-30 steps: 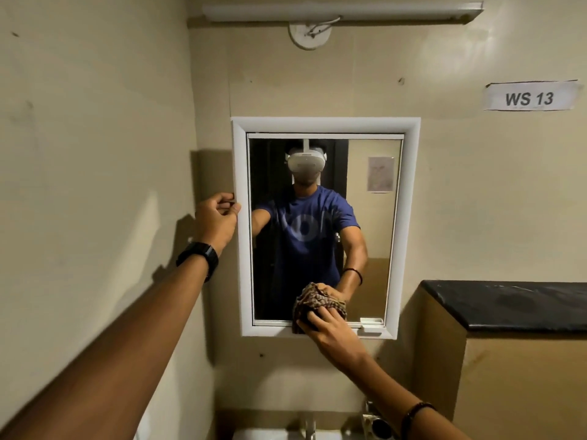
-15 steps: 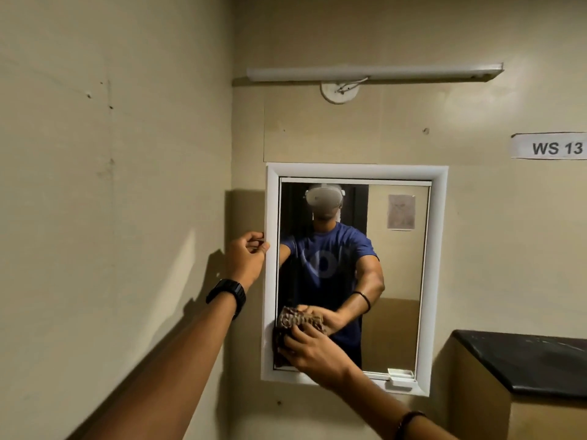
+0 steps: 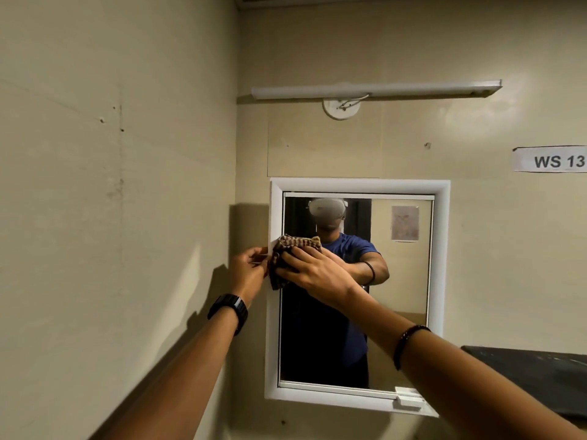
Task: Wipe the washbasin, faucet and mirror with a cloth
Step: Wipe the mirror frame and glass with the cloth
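Note:
A white-framed mirror point(image 3: 441, 281) hangs on the beige back wall. My right hand point(image 3: 314, 273) presses a brown checked cloth point(image 3: 287, 249) flat against the glass at the mirror's upper left, beside the frame. My left hand point(image 3: 249, 273), with a black watch on its wrist, grips the left edge of the frame at the same height, next to the cloth. The washbasin and faucet are out of view below the picture.
A side wall point(image 3: 111, 217) stands close on the left. A tube light fixture point(image 3: 374, 90) is mounted above the mirror, and a paper label "WS 13" point(image 3: 551, 160) is stuck to the wall at right. A dark counter top point(image 3: 540, 366) juts out at lower right.
My right hand has carried the cloth from the mirror's bottom edge leftwards and then up along the left side. The view has tilted upwards, and the basin has dropped out of sight.

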